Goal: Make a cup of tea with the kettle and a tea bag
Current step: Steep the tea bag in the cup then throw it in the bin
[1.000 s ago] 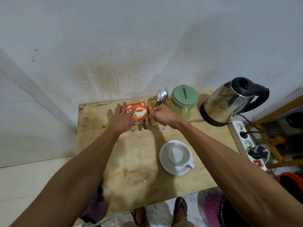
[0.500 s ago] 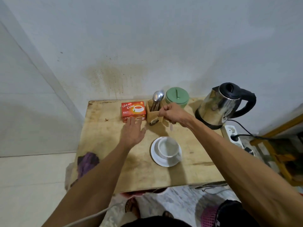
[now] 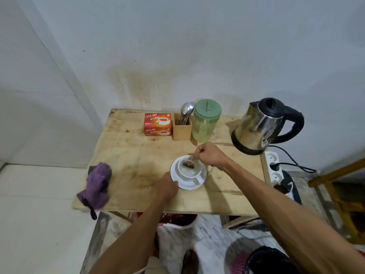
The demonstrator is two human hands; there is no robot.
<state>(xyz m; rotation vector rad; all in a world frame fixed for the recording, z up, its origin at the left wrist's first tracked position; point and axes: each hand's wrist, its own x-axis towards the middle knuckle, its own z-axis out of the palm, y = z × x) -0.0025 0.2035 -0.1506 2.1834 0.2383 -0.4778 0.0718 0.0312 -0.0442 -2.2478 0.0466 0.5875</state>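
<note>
**Tea bag going into the cup; hot water not yet poured**

Step in hand, by the look of it: lowering the small brown tea bag (image 3: 189, 164) into the white ceramic cup (image 3: 190, 171) on its white round saucer (image 3: 178, 183), near the middle of the pale wooden surface (image 3: 128, 155). Right hand (image 3: 210, 156) just above the cup's far rim, fingers (image 3: 199, 150) curled tight and pinching what seems to be the bag's string or tag, too small to make out for certain. Tea bag at the cup's mouth, against the far inner wall; whether resting on the bottom or hanging free, impossible to tell. No liquid visible in the cup.

Left hand (image 3: 166, 187) at the saucer's near-left edge, fingertips touching the rim as if steadying it; closed grip or plain press, cannot tell.

Along the back of the surface: red-orange cardboard tea box (image 3: 157, 124), light wooden holder (image 3: 182, 127) with metal spoons (image 3: 186, 109), translucent green-lidded plastic jar (image 3: 205, 120). Stainless-steel electric kettle with black lid and handle (image 3: 260, 125) at the back right, well apart from the cup, cord leading to a white power strip (image 3: 273, 168). Crumpled purple cloth (image 3: 96, 184) at the near-left edge.

Next move, likely: letting go of the string with the tag draped outside the rim, then reaching right for the kettle handle. Calls for a firm lift off the base and a slow, low pour, saucer held steady against sliding.
</note>
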